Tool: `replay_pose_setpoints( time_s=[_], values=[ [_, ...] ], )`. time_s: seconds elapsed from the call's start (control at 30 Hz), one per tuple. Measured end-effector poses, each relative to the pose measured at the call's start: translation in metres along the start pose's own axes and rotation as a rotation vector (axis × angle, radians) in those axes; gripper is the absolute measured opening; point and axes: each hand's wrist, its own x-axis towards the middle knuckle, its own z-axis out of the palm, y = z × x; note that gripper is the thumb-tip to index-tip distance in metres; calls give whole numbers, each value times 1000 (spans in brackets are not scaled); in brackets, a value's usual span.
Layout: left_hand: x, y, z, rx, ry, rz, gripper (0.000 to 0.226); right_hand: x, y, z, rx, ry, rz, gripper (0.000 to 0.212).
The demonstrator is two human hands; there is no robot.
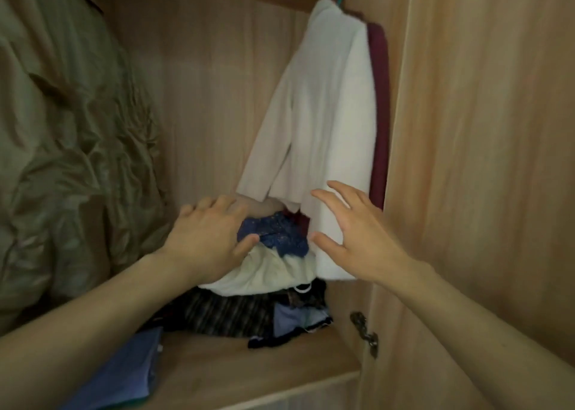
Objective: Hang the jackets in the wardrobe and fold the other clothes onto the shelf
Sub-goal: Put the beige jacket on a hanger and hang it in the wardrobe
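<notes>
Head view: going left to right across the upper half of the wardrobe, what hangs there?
Olive green jacket → bare wooden back panel → white jacket → maroon garment directly behind it → wardrobe door.

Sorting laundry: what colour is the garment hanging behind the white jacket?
Dark red, maroon garment, seen in the head view.

No legible text, label or number on anything.

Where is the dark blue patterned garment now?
The dark blue patterned garment lies atop the clothes pile on the shelf, between both hands, under the hanging white jacket.
</notes>
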Motion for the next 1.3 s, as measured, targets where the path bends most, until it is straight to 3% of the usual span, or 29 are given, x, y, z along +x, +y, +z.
replay_pose_setpoints(
  time_s=[0.23,0.47,0.73,0.83,0.9,1.03,1.3],
  values=[
    [-66,43,-24,98,-76,-38,83,-58,10,-14,194,18,-6,64],
    [-87,55,-53,36,-75,-41,62,-106,1,-34,122,-43,-21,66],
    [-101,77,-41,-167,-56,160,57,-148,-16,-89,-96,-143,103,67],
    [-103,86,-32,-292,-82,232,68,-175,-26,-109,-212,-180,224,67],
    [-108,96,-23,-376,-84,298,62,-196,-35,-119,-258,-215,330,67],
    [-127,128,-1,-526,-109,418,52,-249,-57,-141,-400,-308,465,68],
    [-184,231,-25,-698,-151,722,68,-371,-113,-226,-639,-406,707,69]
  ],
)
